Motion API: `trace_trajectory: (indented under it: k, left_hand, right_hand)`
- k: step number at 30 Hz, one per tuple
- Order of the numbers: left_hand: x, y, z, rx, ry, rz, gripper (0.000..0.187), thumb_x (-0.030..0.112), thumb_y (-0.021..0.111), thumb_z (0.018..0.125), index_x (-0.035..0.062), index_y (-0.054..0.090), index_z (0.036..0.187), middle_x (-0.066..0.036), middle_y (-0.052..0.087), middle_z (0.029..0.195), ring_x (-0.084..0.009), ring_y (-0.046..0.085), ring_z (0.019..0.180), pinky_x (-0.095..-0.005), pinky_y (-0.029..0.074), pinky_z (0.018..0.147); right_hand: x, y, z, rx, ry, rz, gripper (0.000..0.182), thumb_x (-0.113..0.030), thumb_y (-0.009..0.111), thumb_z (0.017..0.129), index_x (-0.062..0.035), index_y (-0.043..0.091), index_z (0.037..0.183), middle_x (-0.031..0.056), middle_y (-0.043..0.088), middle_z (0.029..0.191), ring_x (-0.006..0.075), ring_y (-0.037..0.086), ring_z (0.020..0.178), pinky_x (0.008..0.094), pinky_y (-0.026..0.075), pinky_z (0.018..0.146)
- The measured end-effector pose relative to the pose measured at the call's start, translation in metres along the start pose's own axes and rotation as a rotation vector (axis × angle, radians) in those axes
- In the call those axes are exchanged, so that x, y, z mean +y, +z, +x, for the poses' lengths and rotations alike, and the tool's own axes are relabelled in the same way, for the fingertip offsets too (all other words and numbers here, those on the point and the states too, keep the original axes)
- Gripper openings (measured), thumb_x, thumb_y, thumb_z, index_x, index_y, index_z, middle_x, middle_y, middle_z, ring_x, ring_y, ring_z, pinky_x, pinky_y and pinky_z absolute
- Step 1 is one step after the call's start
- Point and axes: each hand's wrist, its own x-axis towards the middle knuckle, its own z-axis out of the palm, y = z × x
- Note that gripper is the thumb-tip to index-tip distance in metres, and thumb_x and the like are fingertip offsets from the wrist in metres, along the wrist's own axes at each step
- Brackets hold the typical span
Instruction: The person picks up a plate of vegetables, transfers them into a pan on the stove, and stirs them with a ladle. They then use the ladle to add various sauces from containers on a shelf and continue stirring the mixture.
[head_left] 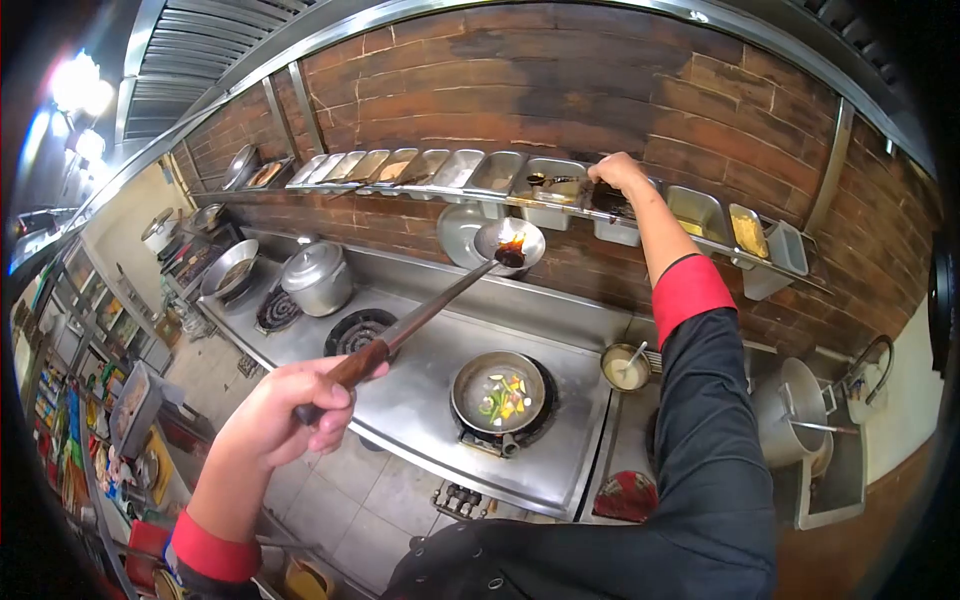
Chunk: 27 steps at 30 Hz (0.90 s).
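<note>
My left hand is wrapped round the wooden grip of a long-handled ladle. Dark brown sauce lies in its bowl, held up in front of the shelf. My right hand reaches up to a metal container of dark contents, its fingers closed; what they grip is hidden. Just left of it, a spoon rests in another container. Below, a frying pan with chopped green, yellow and red vegetables sits on a burner.
A row of metal containers lines the wall shelf. On the steel stove stand a lidded pot and a wok. A small bowl of pale sauce stands right of the pan; a tall pot is farther right.
</note>
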Motion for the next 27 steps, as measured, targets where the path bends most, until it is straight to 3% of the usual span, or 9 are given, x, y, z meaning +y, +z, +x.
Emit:
trace_trajectory:
  k: [4, 11, 14, 16, 17, 22, 27]
  left_hand:
    - [0.002, -0.006, 0.019, -0.056, 0.014, -0.012, 0.046, 0.011, 0.054, 0.083, -0.0044, 0.052, 0.127, -0.004, 0.050, 0.064, -0.0133, 0.043, 0.045, -0.0259, 0.038, 0.046]
    - [0.005, -0.009, 0.034, -0.078, 0.020, -0.014, 0.044, 0.012, 0.054, 0.084, -0.0038, 0.053, 0.125, -0.003, 0.048, 0.063, -0.0121, 0.041, 0.044, -0.0251, 0.036, 0.044]
    - [0.005, -0.011, 0.035, -0.085, 0.021, -0.013, 0.044, 0.012, 0.054, 0.083, -0.0036, 0.053, 0.124, -0.003, 0.048, 0.062, -0.0122, 0.041, 0.044, -0.0252, 0.036, 0.044]
    - [0.006, -0.012, 0.035, -0.090, 0.022, -0.011, 0.044, 0.013, 0.054, 0.083, -0.0035, 0.054, 0.124, -0.003, 0.048, 0.062, -0.0123, 0.042, 0.044, -0.0252, 0.036, 0.044]
    - [0.007, -0.013, 0.035, -0.094, 0.021, -0.001, 0.044, 0.013, 0.055, 0.084, -0.0036, 0.054, 0.124, -0.004, 0.048, 0.062, -0.0125, 0.042, 0.045, -0.0254, 0.037, 0.044]
    - [0.005, -0.013, 0.030, -0.087, 0.025, -0.007, 0.044, 0.013, 0.055, 0.084, -0.0040, 0.054, 0.125, -0.004, 0.049, 0.062, -0.0131, 0.044, 0.045, -0.0258, 0.038, 0.045]
    - [0.003, -0.012, 0.021, -0.054, 0.016, -0.006, 0.046, 0.012, 0.055, 0.083, -0.0045, 0.053, 0.126, -0.005, 0.050, 0.062, -0.0137, 0.045, 0.045, -0.0261, 0.039, 0.046]
  right_hand:
    - [-0.011, -0.029, -0.024, -0.076, 0.015, 0.218, 0.013, -0.016, 0.072, 0.067, -0.0028, 0.070, 0.066, 0.0034, 0.066, 0.065, 0.0112, 0.054, 0.060, 0.0310, 0.041, 0.054]
    - [-0.037, -0.036, -0.066, -0.048, -0.121, 0.289, 0.013, -0.015, 0.072, 0.072, -0.0036, 0.073, 0.078, 0.0049, 0.070, 0.072, 0.0133, 0.061, 0.066, 0.0305, 0.048, 0.064]
    - [-0.061, -0.039, -0.099, -0.013, -0.234, 0.079, 0.014, -0.014, 0.071, 0.074, -0.0051, 0.073, 0.084, 0.0069, 0.071, 0.079, 0.0179, 0.065, 0.073, 0.0325, 0.051, 0.071]
    - [-0.071, -0.041, -0.111, 0.077, -0.435, -0.068, 0.010, -0.017, 0.072, 0.075, -0.0109, 0.072, 0.082, 0.0095, 0.068, 0.087, 0.0284, 0.065, 0.086, 0.0388, 0.051, 0.078]
    - [-0.080, -0.046, -0.117, 0.084, -0.450, -0.074, 0.007, -0.014, 0.070, 0.075, -0.0102, 0.071, 0.081, 0.0089, 0.064, 0.089, 0.0293, 0.063, 0.091, 0.0405, 0.050, 0.080]
    - [-0.085, -0.045, -0.093, 0.266, -0.495, -0.085, 0.007, -0.013, 0.067, 0.075, -0.0108, 0.070, 0.081, 0.0108, 0.064, 0.088, 0.0298, 0.063, 0.090, 0.0417, 0.051, 0.079]
    - [-0.079, 0.000, -0.053, 0.242, -0.332, -0.566, 0.018, -0.008, 0.060, 0.079, -0.0117, 0.074, 0.090, 0.0138, 0.067, 0.101, 0.0323, 0.064, 0.100, 0.0412, 0.051, 0.086]
